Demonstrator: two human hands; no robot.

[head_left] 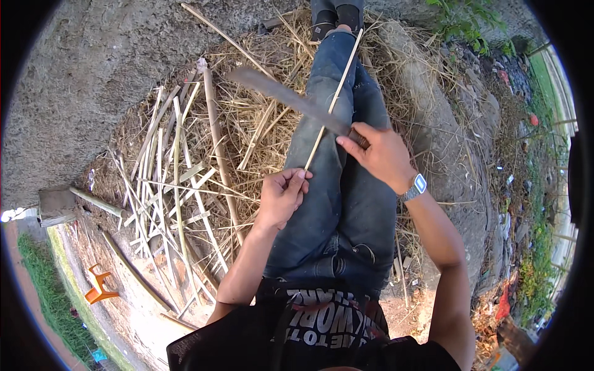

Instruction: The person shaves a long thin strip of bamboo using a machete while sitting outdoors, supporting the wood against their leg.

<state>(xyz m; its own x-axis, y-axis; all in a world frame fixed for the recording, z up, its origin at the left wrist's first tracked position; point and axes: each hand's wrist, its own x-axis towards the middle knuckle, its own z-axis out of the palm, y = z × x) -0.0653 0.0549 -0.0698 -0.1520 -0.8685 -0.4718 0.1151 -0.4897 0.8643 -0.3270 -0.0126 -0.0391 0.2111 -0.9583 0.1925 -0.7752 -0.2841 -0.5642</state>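
Note:
My left hand (pixel 284 195) pinches the near end of a thin, pale bamboo strip (pixel 337 93), which runs up over my jeans (pixel 328 216) toward my feet. In my right hand (pixel 383 154), closed around its dark handle, is a machete (pixel 284 96). Its long, worn blade points to the far left and crosses over the strip, a little beyond my left hand. Whether the blade's edge touches the strip I cannot tell. My legs lie stretched out straight ahead, under both strip and blade.
Split bamboo strips (pixel 176 167) lie in a loose pile on the left. A thicker bamboo pole (pixel 216 136) lies beside my left leg. Straw-like shavings (pixel 260 123) cover the ground. A grey wall (pixel 93 93) rises at the far left, and an orange plastic chair (pixel 101 287) stands lower left.

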